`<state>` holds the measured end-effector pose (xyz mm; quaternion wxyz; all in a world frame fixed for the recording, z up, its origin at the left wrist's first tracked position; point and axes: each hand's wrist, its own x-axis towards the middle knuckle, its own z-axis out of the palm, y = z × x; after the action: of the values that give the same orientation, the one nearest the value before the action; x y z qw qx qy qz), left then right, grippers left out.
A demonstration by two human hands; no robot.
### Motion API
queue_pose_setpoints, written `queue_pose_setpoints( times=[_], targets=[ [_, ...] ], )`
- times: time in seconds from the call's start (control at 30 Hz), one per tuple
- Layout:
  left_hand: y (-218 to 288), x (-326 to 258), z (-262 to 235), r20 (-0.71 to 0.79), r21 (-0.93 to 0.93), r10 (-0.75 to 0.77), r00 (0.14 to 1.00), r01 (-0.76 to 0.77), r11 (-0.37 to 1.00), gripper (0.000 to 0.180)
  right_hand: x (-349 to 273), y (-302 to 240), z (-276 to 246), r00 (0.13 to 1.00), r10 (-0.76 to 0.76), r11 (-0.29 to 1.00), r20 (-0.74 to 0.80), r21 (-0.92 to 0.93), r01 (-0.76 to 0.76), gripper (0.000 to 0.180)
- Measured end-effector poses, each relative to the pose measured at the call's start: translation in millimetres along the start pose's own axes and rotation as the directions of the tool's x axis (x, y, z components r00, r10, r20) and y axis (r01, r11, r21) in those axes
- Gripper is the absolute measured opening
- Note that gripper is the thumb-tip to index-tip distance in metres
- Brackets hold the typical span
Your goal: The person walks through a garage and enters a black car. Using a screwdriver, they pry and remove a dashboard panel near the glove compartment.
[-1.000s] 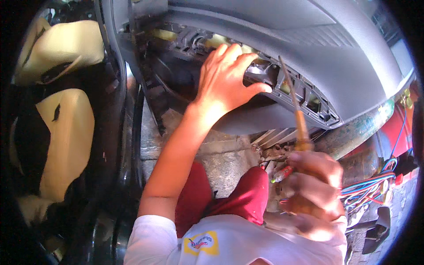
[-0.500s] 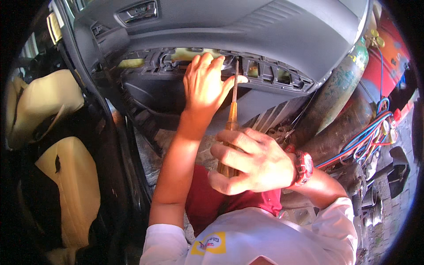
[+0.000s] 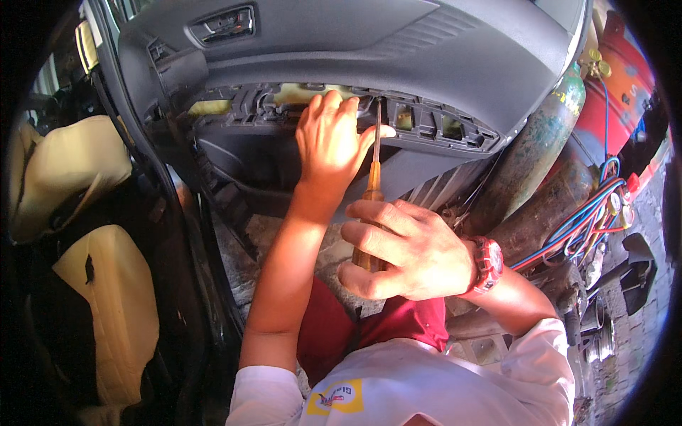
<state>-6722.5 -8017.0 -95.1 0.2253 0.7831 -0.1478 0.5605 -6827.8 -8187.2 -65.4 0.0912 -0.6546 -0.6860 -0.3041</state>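
Screwdriver (image 3: 376,155) has swung left since a second ago, tip now up by the slotted strip (image 3: 426,118), can't tell if it touches. Right hand (image 3: 419,248) has its fingers curled round the handle (image 3: 374,183); further off, left hand (image 3: 330,145) rests on the strip, thumb stuck out. Door (image 3: 341,35) is beyond, green cylinder (image 3: 529,156) off right.

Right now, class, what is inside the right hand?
The right hand holds a screwdriver: its shaft and parts of its amber handle show. The rest is covered by the hand.
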Motion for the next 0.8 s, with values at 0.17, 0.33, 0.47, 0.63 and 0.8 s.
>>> queue_pose_setpoints(
  times=[0.17, 0.33, 0.47, 0.63, 0.8],
  targets=[
    [-1.5, 0.4, 0.6, 0.001, 0.015, 0.022, 1.0, -0.022, 1.0, 0.062, 0.4, 1.7, 0.0, 1.0, 0.002, 1.0, 0.016, -0.012, -0.002, 0.044],
    [0.3, 0.7, 0.5, 0.043, -0.017, -0.034, 0.998, 0.035, 0.999, 0.056, -0.5, 2.3, 2.2, 1.0, 0.001, 1.0, 0.018, 0.001, -0.001, 0.043],
    [2.7, 2.1, 0.8, 0.036, 0.007, -0.051, 0.998, 0.051, 0.999, 0.055, 0.1, 2.8, 3.1, 1.0, -0.003, 1.0, 0.009, -0.025, 0.004, 0.042],
    [1.1, 1.5, 3.3, 0.039, 0.005, -0.051, 0.998, 0.05, 0.999, 0.055, -3.1, 3.2, 4.7, 0.999, 0.012, 1.0, -0.035, -0.005, -0.012, 0.041],
    [-1.0, 2.1, 3.3, 0.005, 0.054, -0.003, 1.0, 0.003, 0.999, 0.064, -3.2, 4.2, 3.6, 1.0, -0.005, 1.0, -0.031, -0.013, 0.004, 0.04]
  ],
)
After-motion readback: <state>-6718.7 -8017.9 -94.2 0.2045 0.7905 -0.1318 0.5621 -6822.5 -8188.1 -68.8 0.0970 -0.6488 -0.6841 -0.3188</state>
